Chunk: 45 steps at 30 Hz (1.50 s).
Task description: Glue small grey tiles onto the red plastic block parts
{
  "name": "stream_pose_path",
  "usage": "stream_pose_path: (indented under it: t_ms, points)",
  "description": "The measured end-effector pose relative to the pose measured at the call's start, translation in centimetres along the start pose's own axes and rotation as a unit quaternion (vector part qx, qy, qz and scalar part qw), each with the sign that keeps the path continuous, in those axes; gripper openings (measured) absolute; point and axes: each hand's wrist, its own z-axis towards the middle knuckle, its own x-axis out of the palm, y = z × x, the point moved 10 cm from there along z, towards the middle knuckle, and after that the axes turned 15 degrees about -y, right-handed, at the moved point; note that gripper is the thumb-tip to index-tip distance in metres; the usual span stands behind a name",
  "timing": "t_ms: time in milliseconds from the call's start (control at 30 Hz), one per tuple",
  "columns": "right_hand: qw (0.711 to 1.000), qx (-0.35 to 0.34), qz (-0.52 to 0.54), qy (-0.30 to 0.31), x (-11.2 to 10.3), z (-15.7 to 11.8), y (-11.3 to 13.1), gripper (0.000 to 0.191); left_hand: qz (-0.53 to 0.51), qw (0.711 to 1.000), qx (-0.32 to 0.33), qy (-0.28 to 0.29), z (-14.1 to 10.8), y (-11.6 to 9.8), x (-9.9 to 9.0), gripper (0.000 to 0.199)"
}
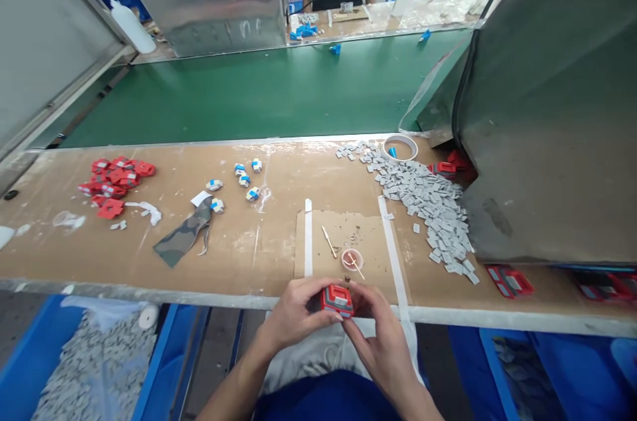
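Head view: red-and-grey part (338, 300) sat between left hand (298, 308) and right hand (381, 321), at near edge of table (279, 235); left gripped its left side, thumb along near face; right pinched right side, thumb at near corner; small cup (345, 260) with stick (359, 271) stood beyond part on cardboard sheet (338, 222), grey tiles (428, 188) heaped off to right

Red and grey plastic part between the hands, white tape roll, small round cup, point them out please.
Red and grey plastic part (337, 300), head view, top face.
White tape roll (415, 149), head view, right side of its ring.
Small round cup (343, 261), head view, left rim.
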Motion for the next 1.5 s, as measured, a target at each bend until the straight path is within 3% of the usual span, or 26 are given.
stream_pose_path:
  t_ms: [167, 267, 333, 433, 500, 567, 633, 733, 800, 867, 1000, 1067, 1133, 1233, 1367, 1500]
  points:
    - [0.991, -0.054, 0.028, 0.116, -1.2, 2.6, 4.4, 0.016, -0.020, 0.987, -0.093, -0.129, -0.8, 3.3, -4.6, 0.061]
    - [0.970, -0.149, 0.006, 0.191, 0.4, 7.0, 8.2, 0.015, -0.061, 0.980, -0.101, -0.162, -1.3, 4.3, -5.7, 0.059]
    - [0.948, -0.216, -0.034, 0.230, 4.3, 10.5, 9.4, 0.016, -0.063, 0.982, -0.088, -0.154, -1.3, 4.3, -5.6, 0.059]
    - [0.896, -0.293, -0.117, 0.311, 13.8, 14.3, 8.6, 0.019, -0.049, 0.985, -0.081, -0.143, -1.4, 4.4, -5.3, 0.064]
    - [0.857, -0.320, -0.148, 0.376, 20.3, 15.2, 7.1, 0.029, -0.051, 0.985, -0.081, -0.144, -1.4, 4.5, -5.2, 0.067]
    - [0.840, -0.311, -0.156, 0.416, 25.2, 15.5, 5.7, 0.031, -0.061, 0.984, -0.072, -0.150, -1.5, 4.3, -5.4, 0.069]
    - [0.839, -0.296, -0.163, 0.427, 28.3, 15.5, 4.7, 0.027, -0.075, 0.983, -0.059, -0.155, -1.4, 3.9, -5.6, 0.069]
    - [0.859, -0.254, -0.176, 0.408, 29.8, 16.1, 3.5, 0.022, -0.109, 0.981, -0.057, -0.148, -1.3, 3.3, -5.6, 0.069]
    - [0.881, -0.212, -0.175, 0.385, 28.8, 17.0, 3.1, 0.018, -0.139, 0.980, -0.067, -0.128, -1.1, 3.0, -5.3, 0.068]
    - [0.901, -0.168, -0.163, 0.365, 26.3, 17.8, 2.9, 0.017, -0.176, 0.976, -0.076, -0.101, -0.9, 2.7, -4.6, 0.068]
    - [0.934, -0.060, -0.095, 0.340, 18.0, 17.9, 2.7, 0.042, -0.247, 0.962, -0.094, -0.064, 0.0, 2.5, -2.9, 0.070]
    - [0.946, 0.087, 0.057, 0.308, 13.3, 17.3, 2.1, 0.046, -0.272, 0.956, -0.095, -0.049, 0.5, 2.5, -1.8, 0.070]
    - [0.924, 0.212, 0.178, 0.263, 9.2, 16.0, 1.1, 0.048, -0.298, 0.949, -0.102, -0.015, 0.8, 2.6, -0.2, 0.070]
    - [0.889, 0.321, 0.260, 0.198, 4.9, 13.6, -0.5, 0.045, -0.319, 0.939, -0.122, 0.033, 0.7, 2.8, 1.8, 0.067]
    - [0.877, 0.371, 0.279, 0.126, 1.6, 11.2, -2.3, 0.039, -0.306, 0.938, -0.153, 0.050, 0.3, 3.5, 2.4, 0.060]
    - [0.872, 0.382, 0.284, 0.117, 0.7, 9.7, -2.7, 0.039, -0.295, 0.940, -0.167, 0.036, 0.2, 4.0, 1.9, 0.058]
